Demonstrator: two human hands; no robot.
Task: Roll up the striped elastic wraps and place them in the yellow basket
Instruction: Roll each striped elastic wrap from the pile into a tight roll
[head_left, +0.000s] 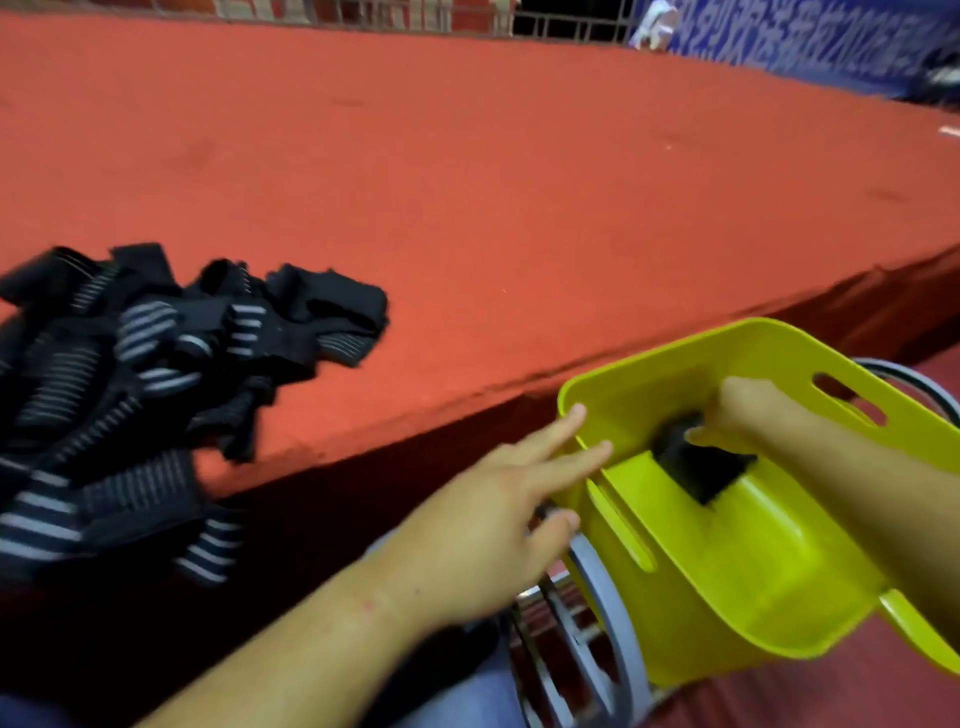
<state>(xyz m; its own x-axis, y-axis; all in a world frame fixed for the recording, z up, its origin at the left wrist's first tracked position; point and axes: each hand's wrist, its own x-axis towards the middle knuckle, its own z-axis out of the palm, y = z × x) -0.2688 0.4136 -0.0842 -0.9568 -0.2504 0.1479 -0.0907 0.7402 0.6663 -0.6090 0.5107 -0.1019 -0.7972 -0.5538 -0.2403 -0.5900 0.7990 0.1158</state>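
Spread over most of the frame, upper left to right edge: red worktop, with its front edge running on a diagonal from lower left up to the right and a dark drop below.

Heaped on it at the left edge of the frame: striped elastic wraps, black with pale grey bands, loose and tangled, the lowest ends reaching past the front edge. Too blurred to count.

In the lower right, off the worktop and well apart from that heap: yellow basket, tilted, its opening turned up and to the left, with slot handles cut in its walls.

Along the upper right corner: blue banner with pale lettering, unreadable. Along the top edge: metal railing.

Rising from bottom centre: bare forearm and left hand. Two fingers stretched straight onto the basket's left rim, thumb by the outer wall beneath. Grip open, enclosing nothing.

Entering from the right edge: right hand, reached down inside the basket. Fingers curled round a rolled wrap, grip closed on it.

Under the basket, just beside the left thumb: grey metal frame, curved.

Smallest: the rolled wrap itself, a dark bundle low against the basket's inner wall.
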